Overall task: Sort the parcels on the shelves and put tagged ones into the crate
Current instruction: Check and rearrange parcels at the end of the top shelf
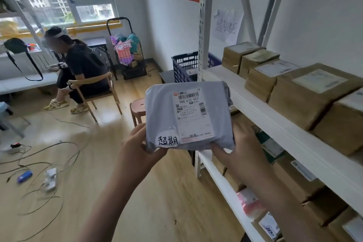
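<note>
Parcel [188, 116] is a grey poly mailer, held up in front of the shelf [275, 122], label facing the camera. Left hand [137, 149] grips the lower left corner, right hand [241, 143] grips the lower right edge, fingers curled round it on both sides. White handwritten tag [168, 140] sits at the bottom left of the mailer, so I judge this one is tagged and goes to the crate. Crate [188, 65], dark blue, sits beyond the parcel, further off and slightly up in view, just left of the shelf upright [203, 25]. Parcel's long axis runs roughly toward it. Right hand is on the shelf side; left hand has the open side. Next move is likely a straight carry forward past the stool [138, 108], watch the upright.
</note>
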Tool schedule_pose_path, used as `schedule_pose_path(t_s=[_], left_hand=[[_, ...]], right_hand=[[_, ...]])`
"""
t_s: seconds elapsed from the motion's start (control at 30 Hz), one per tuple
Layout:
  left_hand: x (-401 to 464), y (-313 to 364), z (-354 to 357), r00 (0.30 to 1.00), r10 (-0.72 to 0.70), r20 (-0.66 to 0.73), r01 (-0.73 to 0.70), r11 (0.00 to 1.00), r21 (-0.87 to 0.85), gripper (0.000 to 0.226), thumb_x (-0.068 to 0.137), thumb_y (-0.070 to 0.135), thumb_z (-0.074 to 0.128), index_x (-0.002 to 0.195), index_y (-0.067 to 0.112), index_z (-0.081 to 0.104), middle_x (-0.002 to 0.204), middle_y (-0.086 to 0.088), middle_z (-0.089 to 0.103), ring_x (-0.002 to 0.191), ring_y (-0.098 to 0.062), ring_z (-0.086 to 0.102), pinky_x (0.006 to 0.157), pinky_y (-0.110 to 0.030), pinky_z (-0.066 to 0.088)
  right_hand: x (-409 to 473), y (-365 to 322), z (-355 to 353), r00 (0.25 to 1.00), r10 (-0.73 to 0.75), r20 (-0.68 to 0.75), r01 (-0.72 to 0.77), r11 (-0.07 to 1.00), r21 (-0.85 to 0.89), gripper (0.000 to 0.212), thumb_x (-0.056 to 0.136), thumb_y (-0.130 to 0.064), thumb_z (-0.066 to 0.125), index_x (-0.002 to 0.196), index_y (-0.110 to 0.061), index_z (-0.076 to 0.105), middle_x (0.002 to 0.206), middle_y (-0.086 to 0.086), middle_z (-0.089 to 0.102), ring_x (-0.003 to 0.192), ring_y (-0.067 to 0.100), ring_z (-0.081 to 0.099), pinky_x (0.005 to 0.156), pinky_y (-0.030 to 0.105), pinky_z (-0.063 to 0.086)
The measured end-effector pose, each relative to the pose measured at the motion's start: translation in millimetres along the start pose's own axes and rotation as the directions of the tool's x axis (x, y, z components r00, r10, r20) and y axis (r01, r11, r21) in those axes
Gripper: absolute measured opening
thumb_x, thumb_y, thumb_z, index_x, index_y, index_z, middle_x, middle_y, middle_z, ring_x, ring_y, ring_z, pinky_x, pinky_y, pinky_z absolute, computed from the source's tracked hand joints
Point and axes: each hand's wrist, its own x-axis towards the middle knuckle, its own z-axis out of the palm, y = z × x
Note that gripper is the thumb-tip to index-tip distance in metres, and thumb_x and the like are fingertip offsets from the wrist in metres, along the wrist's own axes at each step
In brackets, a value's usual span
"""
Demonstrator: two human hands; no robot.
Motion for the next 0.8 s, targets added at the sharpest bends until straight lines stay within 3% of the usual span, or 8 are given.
schedule_pose_path(t_s=[0.1, 0.17, 0.23, 0.4, 0.5, 0.6, 0.8], left_hand=[[50, -25, 11, 1.000, -0.013, -0.009, 0.013, 1.000, 0.010, 0.040, 0.073, 0.018, 0.086, 0.109, 0.026, 0.071, 0.106, 0.019, 0.064, 0.088, -0.010, 0.064, 0.063, -0.020, 0.052], [79, -44, 12, 0.999, -0.006, -0.033, 0.007, 1.000, 0.015, 0.042, 0.073, 0.017, 0.087, 0.111, 0.025, 0.070, 0.108, 0.019, 0.065, 0.090, -0.009, 0.065, 0.064, -0.019, 0.052], [105, -67, 13, 0.999, -0.026, -0.029, 0.027, 0.999, 0.032, 0.042, 0.073, 0.017, 0.087, 0.110, 0.024, 0.070, 0.108, 0.018, 0.065, 0.089, -0.008, 0.065, 0.064, -0.020, 0.052], [172, -127, 8, 0.997, -0.068, -0.020, 0.069, 0.998, 0.017, 0.041, 0.071, 0.017, 0.087, 0.107, 0.028, 0.071, 0.103, 0.021, 0.065, 0.085, -0.007, 0.064, 0.059, -0.016, 0.051], [222, -172, 3, 0.998, -0.062, -0.018, 0.063, 0.998, 0.017, 0.042, 0.070, 0.015, 0.088, 0.106, 0.027, 0.071, 0.102, 0.020, 0.066, 0.084, -0.006, 0.064, 0.058, -0.014, 0.049], [282, -229, -2, 0.997, -0.073, 0.006, 0.073, 0.997, -0.014, 0.043, 0.070, 0.016, 0.089, 0.106, 0.030, 0.070, 0.101, 0.019, 0.066, 0.084, -0.008, 0.065, 0.057, -0.021, 0.052], [412, -331, -17, 0.991, -0.074, 0.108, 0.080, 0.996, -0.051, 0.044, 0.071, 0.015, 0.087, 0.108, 0.031, 0.070, 0.101, 0.018, 0.066, 0.080, -0.009, 0.067, 0.062, -0.032, 0.057]], right_hand=[[56, 16, 18, 0.999, 0.045, 0.008, -0.045, 0.999, -0.019, 0.038, 0.076, -0.046, 0.076, 0.101, -0.034, 0.050, 0.095, -0.013, 0.057, 0.089, 0.007, 0.060, 0.066, 0.011, 0.038], [92, 21, 34, 1.000, 0.018, 0.004, -0.017, 0.999, -0.035, 0.039, 0.076, -0.051, 0.072, 0.103, -0.031, 0.054, 0.100, -0.012, 0.057, 0.093, 0.006, 0.058, 0.072, 0.015, 0.041], [125, 27, 52, 0.999, -0.006, 0.031, 0.007, 1.000, -0.027, 0.039, 0.076, -0.055, 0.068, 0.100, -0.028, 0.054, 0.098, -0.010, 0.056, 0.089, 0.004, 0.055, 0.068, 0.017, 0.043], [198, 32, 100, 0.997, 0.010, 0.079, -0.008, 1.000, -0.017, 0.052, 0.080, -0.048, 0.075, 0.121, -0.022, 0.056, 0.111, -0.010, 0.056, 0.108, 0.009, 0.052, 0.082, 0.031, 0.052], [248, 34, 135, 0.995, 0.003, 0.102, 0.004, 0.998, -0.067, 0.051, 0.083, -0.047, 0.075, 0.123, -0.024, 0.054, 0.113, -0.013, 0.053, 0.106, 0.005, 0.052, 0.073, 0.014, 0.046], [309, 35, 183, 0.995, 0.044, 0.090, -0.039, 0.997, -0.063, 0.048, 0.084, -0.044, 0.075, 0.121, -0.025, 0.052, 0.108, -0.015, 0.050, 0.105, 0.007, 0.051, 0.072, 0.009, 0.040], [420, 40, 270, 0.990, 0.143, 0.016, -0.143, 0.989, -0.027, 0.047, 0.079, -0.042, 0.079, 0.116, -0.023, 0.055, 0.105, -0.018, 0.048, 0.100, 0.004, 0.052, 0.080, 0.021, 0.050]])
